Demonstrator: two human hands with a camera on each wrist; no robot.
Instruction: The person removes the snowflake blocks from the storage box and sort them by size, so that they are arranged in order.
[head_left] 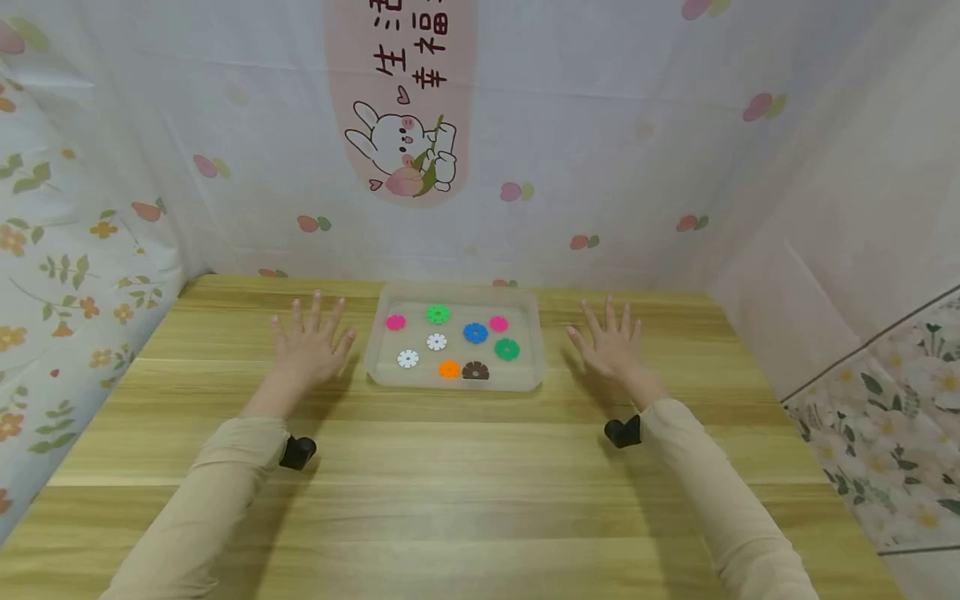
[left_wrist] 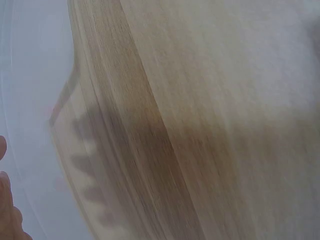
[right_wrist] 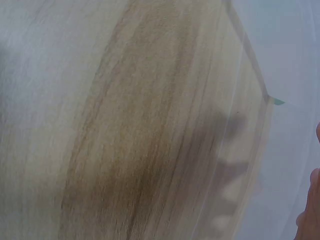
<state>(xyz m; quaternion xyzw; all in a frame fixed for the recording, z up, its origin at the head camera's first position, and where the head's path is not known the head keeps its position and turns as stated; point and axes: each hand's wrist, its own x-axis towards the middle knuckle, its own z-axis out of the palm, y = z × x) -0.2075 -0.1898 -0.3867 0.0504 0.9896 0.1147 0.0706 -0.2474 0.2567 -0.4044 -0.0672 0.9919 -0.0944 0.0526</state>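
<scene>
A translucent white plastic tray (head_left: 459,293) lies on the table between the two hands, holding several notched plastic discs: pink (head_left: 395,322), light green (head_left: 438,314), white (head_left: 408,358), blue (head_left: 476,333), dark green (head_left: 507,349), orange (head_left: 449,369) and brown (head_left: 476,371). To the tray's left is my left hand (head_left: 306,350), palm down with fingers spread and nothing held. My right hand (head_left: 613,350) is spread the same way on the right side. Both are apart from the tray. Each wrist view catches only some fingers at its edge, beside the tray's blurred wall.
The wooden table (head_left: 465,483) runs back to a white printed cloth (head_left: 600,125) hanging behind it. A floral cloth (head_left: 67,275) hangs at the left, and a patterned wall (head_left: 892,433) stands at the right. Each wrist carries a small black mount (head_left: 298,452).
</scene>
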